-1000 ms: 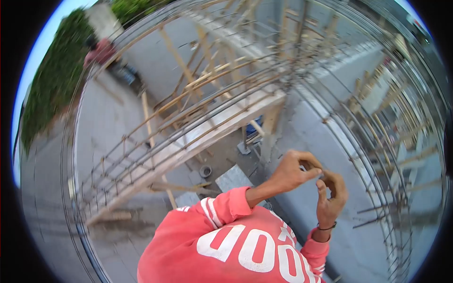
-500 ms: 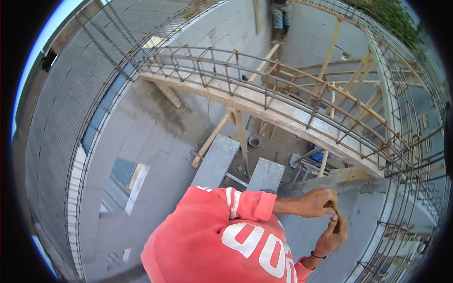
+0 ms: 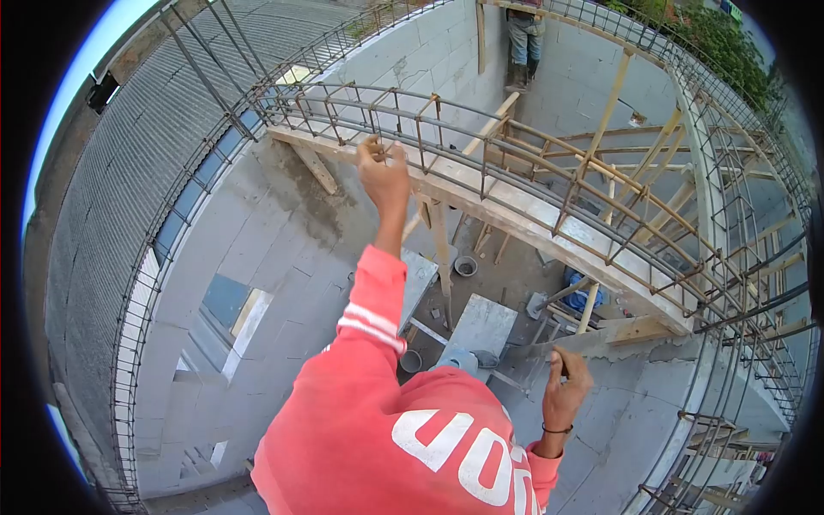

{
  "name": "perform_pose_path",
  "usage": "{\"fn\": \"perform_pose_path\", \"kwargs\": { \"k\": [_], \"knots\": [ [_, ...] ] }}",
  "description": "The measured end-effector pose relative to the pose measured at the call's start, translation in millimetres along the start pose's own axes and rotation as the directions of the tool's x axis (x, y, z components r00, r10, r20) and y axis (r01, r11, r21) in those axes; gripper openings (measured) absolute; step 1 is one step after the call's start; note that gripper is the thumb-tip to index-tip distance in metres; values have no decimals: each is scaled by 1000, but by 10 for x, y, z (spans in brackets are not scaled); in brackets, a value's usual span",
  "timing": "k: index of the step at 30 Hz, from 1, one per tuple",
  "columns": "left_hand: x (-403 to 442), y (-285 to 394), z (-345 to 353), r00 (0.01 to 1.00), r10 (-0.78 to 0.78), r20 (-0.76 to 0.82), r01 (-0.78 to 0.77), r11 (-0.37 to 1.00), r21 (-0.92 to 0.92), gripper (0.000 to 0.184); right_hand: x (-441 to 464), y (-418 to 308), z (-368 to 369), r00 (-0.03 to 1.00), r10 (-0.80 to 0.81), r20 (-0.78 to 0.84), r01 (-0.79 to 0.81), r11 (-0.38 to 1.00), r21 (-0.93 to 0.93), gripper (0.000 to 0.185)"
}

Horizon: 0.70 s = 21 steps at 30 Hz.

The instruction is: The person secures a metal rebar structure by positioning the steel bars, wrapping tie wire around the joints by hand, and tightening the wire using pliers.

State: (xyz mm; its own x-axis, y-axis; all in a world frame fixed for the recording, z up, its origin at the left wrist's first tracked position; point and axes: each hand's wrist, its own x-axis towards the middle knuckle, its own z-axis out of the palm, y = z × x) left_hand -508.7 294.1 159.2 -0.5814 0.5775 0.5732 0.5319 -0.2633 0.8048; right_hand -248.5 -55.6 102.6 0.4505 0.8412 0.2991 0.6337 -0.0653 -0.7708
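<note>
My left hand (image 3: 384,176) is raised at the near side of the rebar cage (image 3: 485,163). Its fingers are bent, with a gap between them and the thumb; whether the fingertips touch a bar I cannot tell. The cage runs above a long wooden formwork board (image 3: 515,199). Lower down, out in front of my chest, is my right hand (image 3: 566,390), its fingers curled and pressed towards the thumb. Anything in that pinch is too small to make out. A dark band circles the right wrist.
Far below are grey platform boards (image 3: 482,328), a bucket (image 3: 465,266) and wooden props (image 3: 439,249). Block walls (image 3: 249,318) surround the drop, topped by more rebar (image 3: 738,283) on the right. Another person's legs (image 3: 524,43) show at the far corner.
My hands were together at the right and have come apart. The left swung up and left to the rebar cage; the right shifted slightly left and down. The view turned a little.
</note>
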Motion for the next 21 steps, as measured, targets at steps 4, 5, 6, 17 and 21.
{"fn": "perform_pose_path", "kwargs": {
  "k": [4,5,6,17,21],
  "knots": [
    [367,-580,414,990,138,-8,-137,986,97,29,-133,237,64,994,41,101,-40,999,-7,8],
    [442,-658,456,996,76,53,-82,989,123,30,-179,328,75,995,48,89,-47,999,-12,8],
    [470,-644,450,993,10,114,-28,987,156,31,-242,448,80,980,98,172,-80,991,-111,13],
    [37,661,-419,969,243,53,-191,864,-465,26,-36,153,-219,913,204,352,-268,952,145,53],
    [-1159,875,-737,730,506,459,-72,725,-684,15,431,-601,-325,956,-292,-11,283,915,288,62]
  ]
}}
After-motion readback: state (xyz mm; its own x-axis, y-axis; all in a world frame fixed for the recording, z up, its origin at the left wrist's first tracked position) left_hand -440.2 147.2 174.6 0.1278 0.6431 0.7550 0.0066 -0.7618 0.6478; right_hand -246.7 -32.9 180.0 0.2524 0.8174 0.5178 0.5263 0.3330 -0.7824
